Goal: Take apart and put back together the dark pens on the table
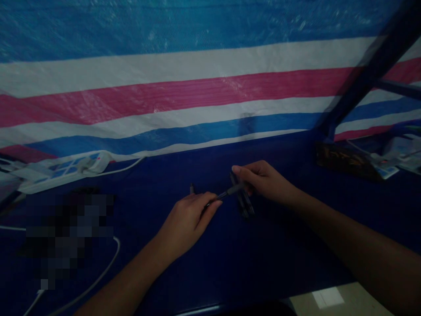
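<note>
A slim pen [226, 192] with a clear barrel and a grey grip spans the space between my two hands, just above the dark blue table [263, 254]. My left hand [190, 219] is closed around one end of it. At the grey end, my right hand [263, 182] is closed with thumb and fingers pinched; its exact hold on the tip is partly hidden. Several dark pens [245, 204] lie on the table beneath and beside my right hand. Behind my left hand a small grey-tipped piece [192, 188] sticks up into view, the rest of it covered.
At the left back lies a white power strip [66, 169] with plugs and a white cable [115, 250]. A blurred-out dark object [70, 232] sits nearer. On the right are a dark box-like block [348, 160] and a slanting frame bar [358, 83]. A striped sheet [184, 96] hangs behind.
</note>
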`<state>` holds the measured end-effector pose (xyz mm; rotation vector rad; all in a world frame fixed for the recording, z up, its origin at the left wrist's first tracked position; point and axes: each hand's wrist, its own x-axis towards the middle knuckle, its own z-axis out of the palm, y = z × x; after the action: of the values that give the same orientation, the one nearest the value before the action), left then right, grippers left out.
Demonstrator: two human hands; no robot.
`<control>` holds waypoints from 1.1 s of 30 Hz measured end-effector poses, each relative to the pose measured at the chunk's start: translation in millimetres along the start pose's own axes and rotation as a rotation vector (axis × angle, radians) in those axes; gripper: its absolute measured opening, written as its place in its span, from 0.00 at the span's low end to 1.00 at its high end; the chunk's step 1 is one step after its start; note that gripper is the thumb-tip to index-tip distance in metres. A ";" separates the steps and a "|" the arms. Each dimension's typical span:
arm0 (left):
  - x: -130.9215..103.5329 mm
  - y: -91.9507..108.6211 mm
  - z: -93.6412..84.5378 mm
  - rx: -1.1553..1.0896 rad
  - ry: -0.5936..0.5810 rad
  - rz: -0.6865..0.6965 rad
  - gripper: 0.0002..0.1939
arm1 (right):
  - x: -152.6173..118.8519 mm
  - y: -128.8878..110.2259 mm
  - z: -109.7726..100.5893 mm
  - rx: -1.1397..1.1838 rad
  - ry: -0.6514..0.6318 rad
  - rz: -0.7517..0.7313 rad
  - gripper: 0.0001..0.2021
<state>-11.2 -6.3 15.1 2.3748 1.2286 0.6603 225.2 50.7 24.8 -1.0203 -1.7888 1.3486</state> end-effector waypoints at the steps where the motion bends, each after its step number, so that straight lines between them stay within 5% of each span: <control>1: -0.4 0.3 0.2 -0.005 0.004 -0.005 0.15 | -0.3 -0.6 0.1 0.008 0.005 0.001 0.28; 7: -1.6 1.0 -0.9 -0.071 0.014 -0.060 0.17 | -0.7 -6.7 1.3 0.227 -0.036 -0.056 0.17; 13: -1.6 3.6 4.9 0.066 0.024 -0.015 0.20 | -1.9 -2.1 14.4 0.105 0.147 -0.042 0.27; 23: -7.7 2.8 13.0 0.423 0.233 0.040 0.21 | -9.0 -4.0 35.4 0.243 0.348 0.039 0.23; 26: -5.7 4.8 12.4 0.342 0.245 0.028 0.20 | -7.7 -2.6 39.6 0.286 0.374 0.061 0.22; 31: -4.5 11.7 13.3 -0.027 0.129 -0.195 0.21 | -4.4 -3.4 41.0 0.443 0.257 -0.005 0.14; 33: -5.6 13.7 15.0 -0.154 0.093 -0.221 0.12 | -3.9 -3.6 40.5 0.480 0.214 -0.002 0.12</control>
<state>3.4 -20.1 8.9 2.0673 1.4004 0.7703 191.5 28.6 18.2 -0.8563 -1.2255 1.5073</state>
